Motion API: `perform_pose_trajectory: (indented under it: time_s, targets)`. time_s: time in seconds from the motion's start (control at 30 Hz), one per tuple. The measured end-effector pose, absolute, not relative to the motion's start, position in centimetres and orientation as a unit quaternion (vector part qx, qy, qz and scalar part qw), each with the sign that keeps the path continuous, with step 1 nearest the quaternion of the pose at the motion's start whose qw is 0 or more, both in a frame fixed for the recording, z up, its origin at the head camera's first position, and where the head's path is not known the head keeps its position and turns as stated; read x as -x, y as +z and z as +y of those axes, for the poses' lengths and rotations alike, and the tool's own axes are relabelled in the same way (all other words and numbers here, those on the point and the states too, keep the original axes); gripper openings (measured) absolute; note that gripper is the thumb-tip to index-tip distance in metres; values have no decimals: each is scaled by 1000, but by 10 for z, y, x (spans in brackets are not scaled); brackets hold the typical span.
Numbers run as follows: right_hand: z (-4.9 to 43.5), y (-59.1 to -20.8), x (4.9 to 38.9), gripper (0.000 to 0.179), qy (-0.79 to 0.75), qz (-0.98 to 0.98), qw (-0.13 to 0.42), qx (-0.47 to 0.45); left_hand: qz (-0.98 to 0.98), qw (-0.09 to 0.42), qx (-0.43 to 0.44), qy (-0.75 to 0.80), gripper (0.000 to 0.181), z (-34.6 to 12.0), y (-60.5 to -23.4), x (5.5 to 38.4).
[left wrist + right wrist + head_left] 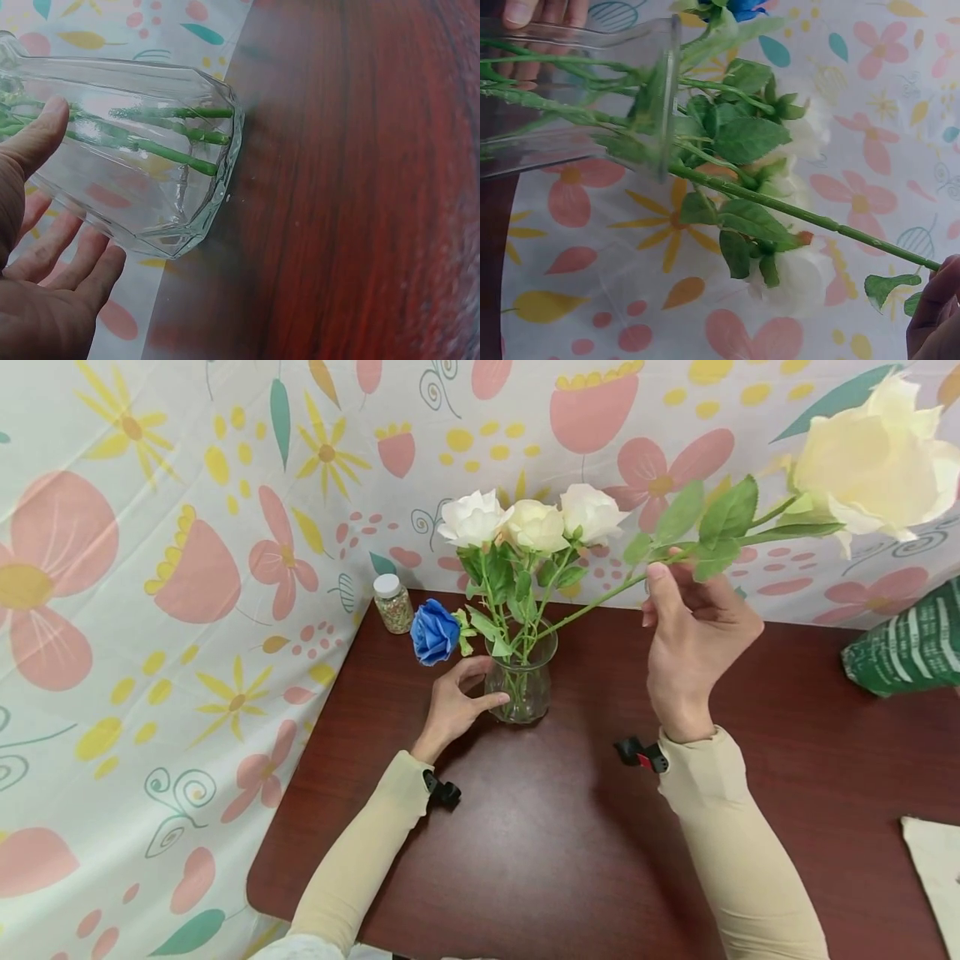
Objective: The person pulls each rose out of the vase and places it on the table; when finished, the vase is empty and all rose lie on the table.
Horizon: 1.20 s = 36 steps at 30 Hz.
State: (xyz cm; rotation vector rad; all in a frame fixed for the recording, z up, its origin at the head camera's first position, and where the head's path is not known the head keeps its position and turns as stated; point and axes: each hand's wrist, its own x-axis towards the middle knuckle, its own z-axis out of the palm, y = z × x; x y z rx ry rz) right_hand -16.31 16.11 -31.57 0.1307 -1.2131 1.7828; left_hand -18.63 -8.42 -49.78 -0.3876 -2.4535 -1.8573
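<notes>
A clear glass vase (531, 697) stands on the table, holding two white roses, a cream rose (537, 527) and a blue rose (435, 632) that leans left. My left hand (453, 706) holds the vase from the left, thumb across its front and fingers round the far side. In the left wrist view, green stems (180, 154) reach down to the vase's base. With thumb and fingertips my right hand (693, 643) pinches the stem of a large pale cream rose (873, 464). That stem (802, 214) slants up to the right, its lower part inside the vase mouth.
Behind the vase on the left is a small white-capped jar (393, 606) of tiny pieces. A green printed bag (907, 643) stands at the right, with a pale flat item (937, 860) nearer me. Flower-patterned cloth (187, 568) hangs along the back and left of the brown table (510, 843).
</notes>
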Motion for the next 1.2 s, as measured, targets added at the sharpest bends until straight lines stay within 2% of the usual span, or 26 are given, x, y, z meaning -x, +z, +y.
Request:
perform_pose_trajectory:
  time_s: [0.23,0.5,0.73,0.93,1.2]
  targets:
    - [166,-300,153,17,733,-464,496,-38,-788,14,123,-603,62,-84,-499,188]
    - [182,-284,142,13,747,-409,523,-21,-798,8,134,-588,85,-77,-498,185]
    - [196,-279,131,17,745,-397,536,-9,-810,30,125,-572,89,-72,-500,185]
    - [212,-288,123,19,742,-391,544,-5,-811,42,115,-573,86,-68,-503,184]
    - [237,-315,119,23,748,-407,524,5,-810,50,109,-573,82,-67,-503,184]
